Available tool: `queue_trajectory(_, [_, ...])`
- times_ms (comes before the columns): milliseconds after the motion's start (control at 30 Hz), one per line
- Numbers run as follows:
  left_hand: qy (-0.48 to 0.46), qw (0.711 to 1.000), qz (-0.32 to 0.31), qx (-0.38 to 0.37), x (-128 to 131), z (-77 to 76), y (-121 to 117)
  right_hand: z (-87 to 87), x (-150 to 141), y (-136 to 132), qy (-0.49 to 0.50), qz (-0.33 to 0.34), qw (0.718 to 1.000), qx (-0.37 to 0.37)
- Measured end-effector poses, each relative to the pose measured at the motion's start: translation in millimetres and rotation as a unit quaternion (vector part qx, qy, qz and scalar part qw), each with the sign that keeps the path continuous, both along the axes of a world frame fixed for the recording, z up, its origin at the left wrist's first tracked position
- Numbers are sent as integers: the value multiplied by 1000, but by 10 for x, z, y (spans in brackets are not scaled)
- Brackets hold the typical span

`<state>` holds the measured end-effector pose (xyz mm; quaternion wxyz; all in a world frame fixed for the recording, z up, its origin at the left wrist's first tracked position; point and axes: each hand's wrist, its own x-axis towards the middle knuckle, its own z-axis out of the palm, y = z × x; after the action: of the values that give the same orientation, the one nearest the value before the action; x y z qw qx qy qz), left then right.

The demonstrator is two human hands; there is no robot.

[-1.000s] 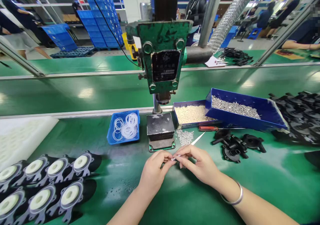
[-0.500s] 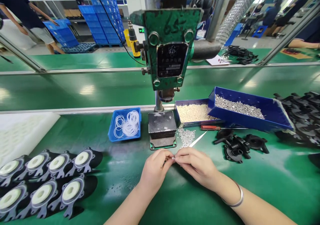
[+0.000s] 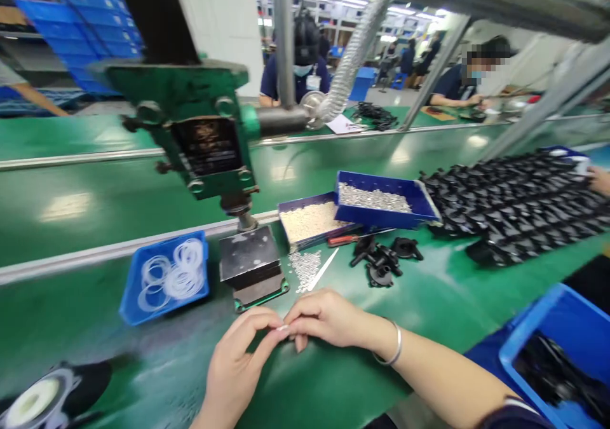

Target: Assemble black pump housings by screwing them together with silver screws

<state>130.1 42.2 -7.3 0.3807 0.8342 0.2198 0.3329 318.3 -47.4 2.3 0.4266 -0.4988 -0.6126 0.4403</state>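
Observation:
My left hand [image 3: 238, 359] and my right hand [image 3: 326, 318] meet over the green table [image 3: 429, 302], fingertips pinched together on a tiny pale part [image 3: 283, 328] that is too small to name. Just beyond them lie a heap of small silver beads [image 3: 305, 268] and a white pointed stick [image 3: 323, 269]. The green press [image 3: 200, 130] stands behind, with its dark block base [image 3: 250, 265] close to my fingers. A silver bangle [image 3: 393, 346] is on my right wrist.
A blue tray of white rings [image 3: 164, 276] sits left. Blue boxes hold white pellets [image 3: 307, 219] and metal pins [image 3: 376, 199]. Black plastic parts [image 3: 381, 257] lie nearby, a large pile [image 3: 515, 203] at right. A blue bin [image 3: 557, 346] stands near right. Other people work across the conveyor.
My head has turned right and tilted, so the view shifted; the black parts pile and blue bin came into view. Both hands stay pinched together on the small part.

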Motion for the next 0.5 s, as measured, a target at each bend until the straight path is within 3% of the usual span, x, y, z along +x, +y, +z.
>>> queue_trajectory(67, [-13,999,-44,-6,-6,-12,-3,36,23,-69,58,20,998,2])
queue_trajectory(133, [-19,997,-74,-17,-3,-39,-26,86,127,-215,102,-5,995,13])
queue_trajectory(233, [-9,995,-81,-58,7,-74,-84,155,464,-552,105,-175,978,38])
queue_trajectory(333, [8,993,-84,-78,17,-71,-133,163,889,-880,16,-342,940,19])
queue_trajectory(400, [18,993,-91,-68,24,-61,-154,139,1082,-1014,-45,-358,932,-25])
queue_trajectory(500, [40,993,-101,-36,42,-80,-179,104,1140,-1061,-67,-314,945,-63])
